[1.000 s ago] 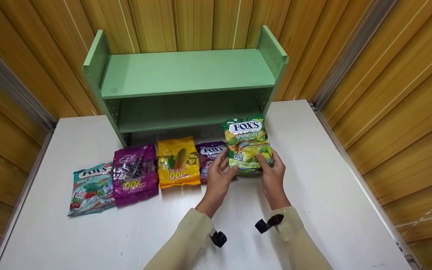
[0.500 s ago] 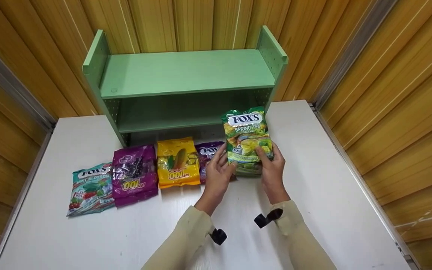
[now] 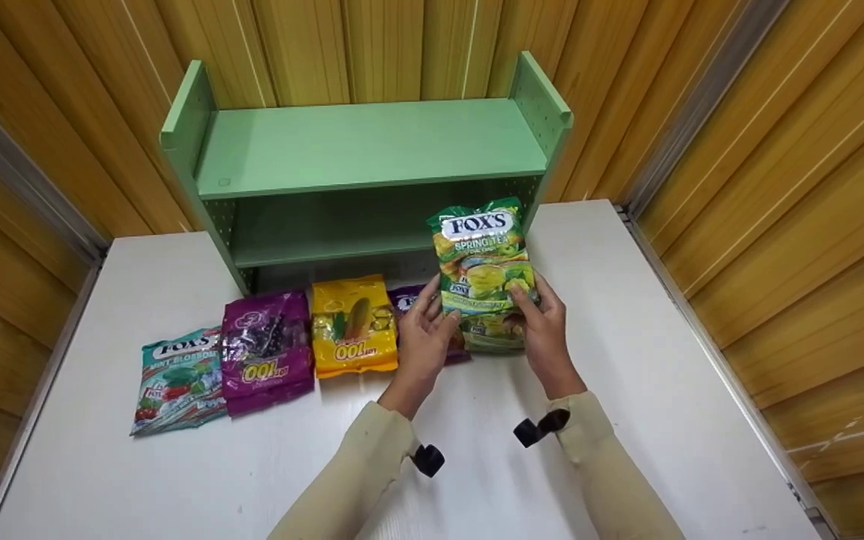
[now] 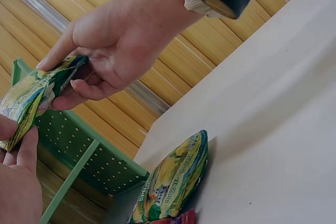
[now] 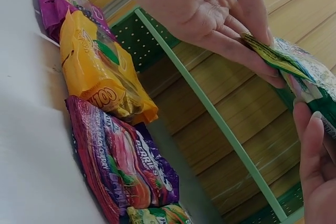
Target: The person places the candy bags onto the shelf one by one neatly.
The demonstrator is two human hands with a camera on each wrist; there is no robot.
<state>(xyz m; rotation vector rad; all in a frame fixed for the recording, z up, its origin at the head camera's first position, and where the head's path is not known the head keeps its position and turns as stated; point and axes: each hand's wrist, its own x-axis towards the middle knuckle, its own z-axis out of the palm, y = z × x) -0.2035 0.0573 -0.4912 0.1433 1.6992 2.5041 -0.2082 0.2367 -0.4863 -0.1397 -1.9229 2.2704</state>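
Observation:
Both hands hold up a green Fox's Spring Tea candy bag (image 3: 483,259), its printed front tilted toward the head camera. My left hand (image 3: 424,346) grips its lower left side, thumb in front. On the lower right, my right hand (image 3: 550,337) pinches it with the thumb on the print and fingers behind. Beneath it lies a second green candy bag (image 4: 176,177) on the table, partly covered in the head view. Left of that is a purple Fox's Berries bag (image 5: 134,156), mostly hidden behind my left hand in the head view.
A yellow candy bag (image 3: 355,324), a purple candy bag (image 3: 267,352) and a teal Fox's Mint Blossom bag (image 3: 181,382) continue the row leftward on the white table (image 3: 199,487). Behind the row stands a green two-tier shelf (image 3: 372,146), with wood-panelled walls around.
The held Spring Tea bag has risen and shifted slightly left with both hands, showing more of the green bag under it. The row of bags stays where it was.

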